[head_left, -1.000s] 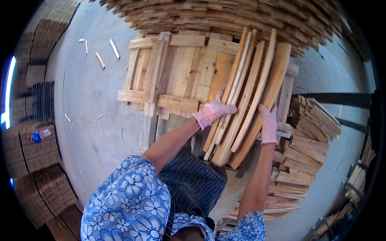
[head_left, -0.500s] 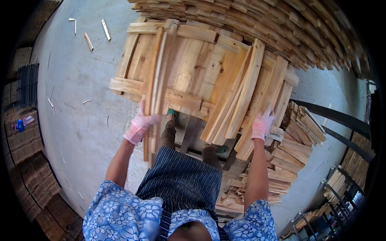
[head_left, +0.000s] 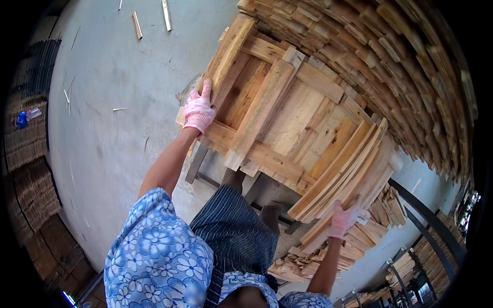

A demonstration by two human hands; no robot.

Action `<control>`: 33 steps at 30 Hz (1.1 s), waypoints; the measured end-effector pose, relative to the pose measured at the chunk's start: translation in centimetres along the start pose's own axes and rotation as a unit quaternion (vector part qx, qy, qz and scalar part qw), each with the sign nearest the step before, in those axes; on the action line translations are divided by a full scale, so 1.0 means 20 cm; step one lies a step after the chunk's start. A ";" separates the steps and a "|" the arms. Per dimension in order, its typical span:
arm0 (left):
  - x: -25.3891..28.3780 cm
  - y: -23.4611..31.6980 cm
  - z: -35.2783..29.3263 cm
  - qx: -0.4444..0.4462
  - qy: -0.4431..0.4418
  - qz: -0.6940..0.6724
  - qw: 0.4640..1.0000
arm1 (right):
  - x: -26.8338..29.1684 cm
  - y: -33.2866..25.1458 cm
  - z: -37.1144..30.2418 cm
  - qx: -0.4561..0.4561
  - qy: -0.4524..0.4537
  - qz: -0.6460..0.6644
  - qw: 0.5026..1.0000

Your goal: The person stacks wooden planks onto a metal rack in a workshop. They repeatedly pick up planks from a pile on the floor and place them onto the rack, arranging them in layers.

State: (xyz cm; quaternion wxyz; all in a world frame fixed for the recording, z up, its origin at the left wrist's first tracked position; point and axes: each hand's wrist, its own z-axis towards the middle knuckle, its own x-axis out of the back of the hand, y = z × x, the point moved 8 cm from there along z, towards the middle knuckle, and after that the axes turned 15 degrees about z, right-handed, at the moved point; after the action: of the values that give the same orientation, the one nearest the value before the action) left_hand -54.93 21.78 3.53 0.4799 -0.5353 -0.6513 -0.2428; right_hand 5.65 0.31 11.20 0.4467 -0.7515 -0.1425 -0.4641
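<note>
A low work surface of wooden slats (head_left: 298,120) stands in front of me, with loose boards lying across it. At its left end my left hand (head_left: 200,108), in a pink knit glove, is closed on the near end of a wooden board (head_left: 232,54). Another board (head_left: 264,110) lies crosswise a little to the right of it. Toward the right end, several boards (head_left: 336,172) lie side by side in a slanted bunch. My right hand (head_left: 343,219), also gloved and slightly blurred, grips the edge of the outermost wooden board (head_left: 319,233).
A tall stack of boards (head_left: 405,66) rises behind the work surface. Short offcuts (head_left: 303,264) are heaped at the lower right, near black metal bars (head_left: 429,220). Wood slivers (head_left: 137,24) lie on the grey floor (head_left: 113,154). Slatted stacks (head_left: 28,138) line the left.
My left hand has moved left and away from me; the boards it held upright now lie across the slats at the left. The right hand has come nearer. The view has turned.
</note>
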 end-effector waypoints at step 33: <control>0.25 0.74 -0.77 -0.382 0.093 -0.351 0.850 | -0.82 -0.68 0.12 -0.020 -0.151 0.374 0.915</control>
State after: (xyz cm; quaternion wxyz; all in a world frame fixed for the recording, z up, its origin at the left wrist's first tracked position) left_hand -35.39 15.76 11.51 0.1786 -0.3868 -0.6041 -0.6735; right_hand -10.21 13.13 4.49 0.5454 -0.8200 0.0929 -0.1467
